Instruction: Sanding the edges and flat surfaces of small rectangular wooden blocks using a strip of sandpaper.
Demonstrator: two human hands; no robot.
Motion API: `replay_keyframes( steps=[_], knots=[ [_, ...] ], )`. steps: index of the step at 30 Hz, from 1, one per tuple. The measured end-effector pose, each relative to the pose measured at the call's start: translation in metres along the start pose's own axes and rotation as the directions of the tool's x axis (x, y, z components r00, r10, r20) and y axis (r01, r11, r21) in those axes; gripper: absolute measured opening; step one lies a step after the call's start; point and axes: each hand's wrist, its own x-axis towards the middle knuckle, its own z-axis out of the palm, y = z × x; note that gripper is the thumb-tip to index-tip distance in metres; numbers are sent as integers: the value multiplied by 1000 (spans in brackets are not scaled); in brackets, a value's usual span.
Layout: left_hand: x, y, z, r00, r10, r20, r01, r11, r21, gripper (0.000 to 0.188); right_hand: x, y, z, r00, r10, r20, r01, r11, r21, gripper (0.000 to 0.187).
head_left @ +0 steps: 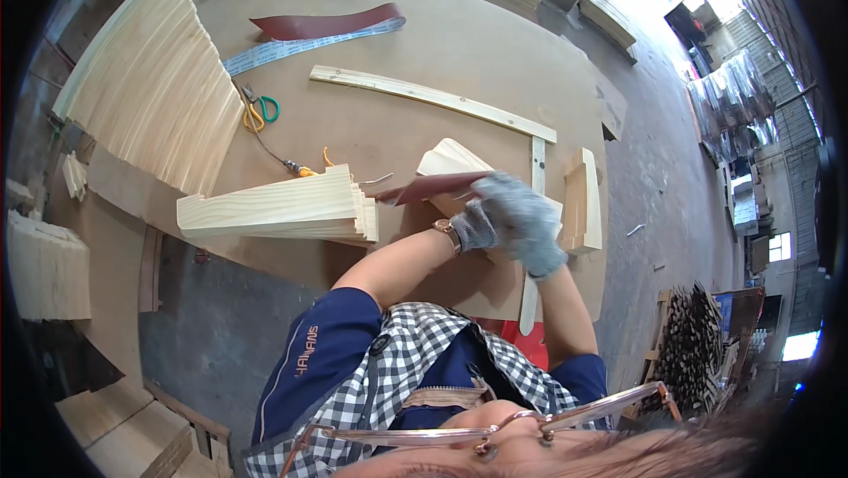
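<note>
Both my hands wear grey gloves and meet over a pale wooden piece (450, 158) near the table's front. My right hand (527, 220), smeared by motion, is closed on one end of a dark red-brown sandpaper strip (437, 186). The strip stretches left across the wood. Beneath and beside it is my left hand (478, 225), at the wooden piece; its fingers are mostly hidden. Just left of my hands lies a stack of shaped wooden pieces (283, 204). Another wooden piece (581, 204) stands to the right.
Cardboard-brown sheeting covers the table (424, 27). A large row of wooden boards (155, 80) fills its left side. Scissors (259, 111), a tool with a yellow handle (300, 169), a loose sanding belt (327, 23) and wooden strips (433, 102) lie about. Bundled sticks (689, 345) stand right.
</note>
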Motion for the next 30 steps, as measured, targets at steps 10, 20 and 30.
replay_keyframes(
  steps=[10, 20, 30],
  knots=[
    [28, 3, -35, 996, -21, 92, -30, 858, 513, 32, -142, 40, -69, 645, 359, -674, -576, 809, -120, 23],
    [101, -26, -67, 641, -138, 755, 143, 988, 59, 26, -199, 50, -62, 376, 214, -902, -763, 623, -170, 27],
    [62, -14, -36, 871, 33, 490, -122, 981, 152, 87, -151, 66, 29, 591, 529, -608, -776, 578, -251, 32]
  ],
)
